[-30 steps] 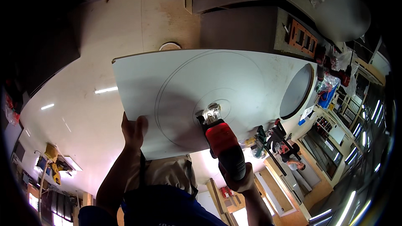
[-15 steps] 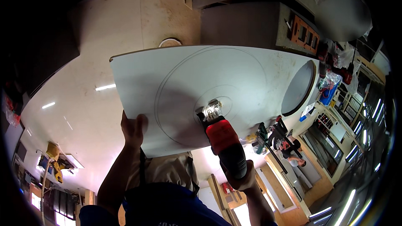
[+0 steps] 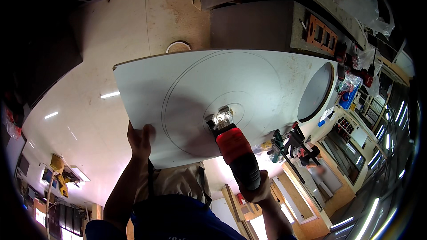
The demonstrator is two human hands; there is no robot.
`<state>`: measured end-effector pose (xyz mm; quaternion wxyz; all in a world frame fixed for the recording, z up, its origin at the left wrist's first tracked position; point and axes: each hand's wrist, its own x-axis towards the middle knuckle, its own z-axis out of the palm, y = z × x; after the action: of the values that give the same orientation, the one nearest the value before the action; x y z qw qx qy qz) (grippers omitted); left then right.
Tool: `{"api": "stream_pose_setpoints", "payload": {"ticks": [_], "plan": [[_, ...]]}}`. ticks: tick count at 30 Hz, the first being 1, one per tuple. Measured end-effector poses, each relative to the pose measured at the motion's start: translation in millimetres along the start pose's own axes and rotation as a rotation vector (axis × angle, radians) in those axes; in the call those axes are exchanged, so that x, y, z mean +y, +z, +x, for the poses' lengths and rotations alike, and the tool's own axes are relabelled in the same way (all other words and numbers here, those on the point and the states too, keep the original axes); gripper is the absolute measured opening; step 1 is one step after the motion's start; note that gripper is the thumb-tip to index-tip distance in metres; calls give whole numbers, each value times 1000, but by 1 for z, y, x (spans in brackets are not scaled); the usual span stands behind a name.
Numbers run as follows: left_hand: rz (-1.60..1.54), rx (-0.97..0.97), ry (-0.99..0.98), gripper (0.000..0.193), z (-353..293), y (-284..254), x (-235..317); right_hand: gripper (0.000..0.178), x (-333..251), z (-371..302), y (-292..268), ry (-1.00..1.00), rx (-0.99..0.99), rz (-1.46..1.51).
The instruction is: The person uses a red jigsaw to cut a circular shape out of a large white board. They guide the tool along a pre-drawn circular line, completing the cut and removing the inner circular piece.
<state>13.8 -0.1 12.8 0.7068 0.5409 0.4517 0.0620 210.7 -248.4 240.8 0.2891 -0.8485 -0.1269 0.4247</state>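
A white board point(image 3: 187, 71) lies in front of me, marked with large and small pencilled circles. My right hand point(image 3: 258, 186) is wrapped round the back of a red and black jigsaw point(image 3: 235, 144). The saw's metal foot rests on the board inside the small circle, at a rough-edged opening, with its light shining there. Its blade cannot be made out. At the board's near left edge, my left hand point(image 3: 140, 140) grips it, thumb on top and fingers under the edge. A round hole point(image 3: 316, 92) is cut through the board's right end.
Dark panels point(image 3: 251, 24) stand beyond the board, with an orange slotted template point(image 3: 322, 35) at their right. A red and black drill point(image 3: 364, 76) and plastic bags point(image 3: 356, 0) lie far right. A white-rimmed ring point(image 3: 178, 46) touches the board's far edge. A person point(image 3: 313, 164) is in the right background.
The whole view has shifted slightly, so the board and jigsaw appear a little further left. My grips are the same. A blurred grey patch at upper right is gone.
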Motion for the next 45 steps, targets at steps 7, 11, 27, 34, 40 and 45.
{"api": "stream_pose_setpoints", "payload": {"ticks": [7,11,27,34,40,45], "plan": [[39,20,19,43,-1,-3,-13,21,7,-2,-1,-37,-42,-83],[27,1,14,43,-1,-3,-8,22,6,0,-1,-31,-37,-49],[40,3,27,35,1,0,2,24,19,-6,3,-15,-10,-62],[109,37,58,33,0,1,7,38,21,-7,5,129,29,114],[87,15,60,30,1,1,9,72,2,-3,19,69,201,125],[116,49,79,28,2,5,14,83,8,0,7,-15,110,40]]}}
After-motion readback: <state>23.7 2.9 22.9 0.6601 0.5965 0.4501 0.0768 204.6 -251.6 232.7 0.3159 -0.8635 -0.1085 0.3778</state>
